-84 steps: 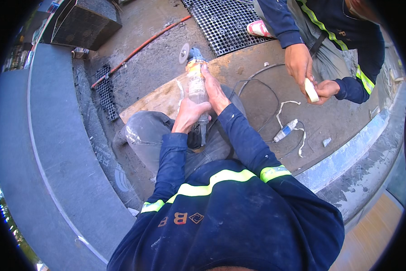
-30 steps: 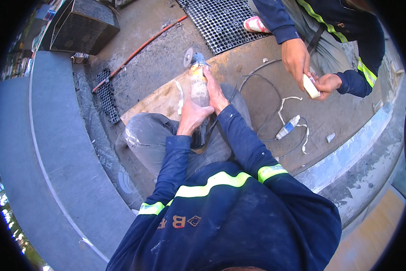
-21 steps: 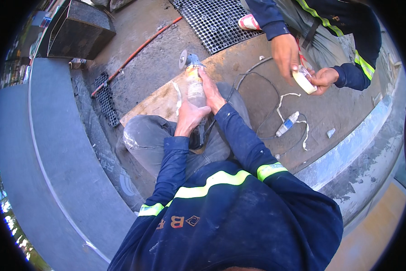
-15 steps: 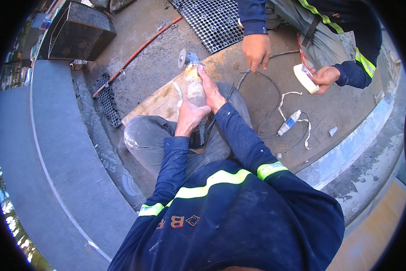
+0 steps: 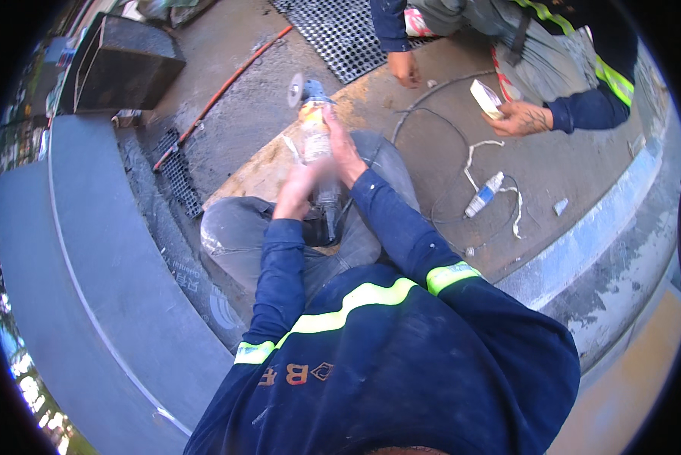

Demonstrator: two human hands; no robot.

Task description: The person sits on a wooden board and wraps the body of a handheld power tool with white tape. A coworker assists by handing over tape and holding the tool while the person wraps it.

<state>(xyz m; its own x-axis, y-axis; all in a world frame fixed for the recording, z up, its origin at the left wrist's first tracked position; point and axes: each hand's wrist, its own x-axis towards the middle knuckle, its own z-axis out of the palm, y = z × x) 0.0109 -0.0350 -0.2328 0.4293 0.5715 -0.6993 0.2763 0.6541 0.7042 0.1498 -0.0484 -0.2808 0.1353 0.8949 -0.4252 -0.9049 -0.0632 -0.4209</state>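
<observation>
An angle grinder with a yellow-orange head and a dusty, pale-wrapped body lies over my lap. Its thin round disc points away to the far left. My right hand is closed along the right side of the body, just behind the head. Lower down, my left hand wraps the body; it is blurred, and its fingers are mostly hidden. A loose white strip sticks out beside the grinder above my left hand. The black rear end of the tool rests between my legs.
At the far right, a co-worker's hand holds a white roll; their other hand hangs near a dark cable. A small bottle and a white cord lie right. Left are grey panels and an orange hose.
The grinder and both my hands have shifted slightly left in view. The co-worker's nearer-left hand has moved up and away from the cable; the hand with the roll has turned and risen.
</observation>
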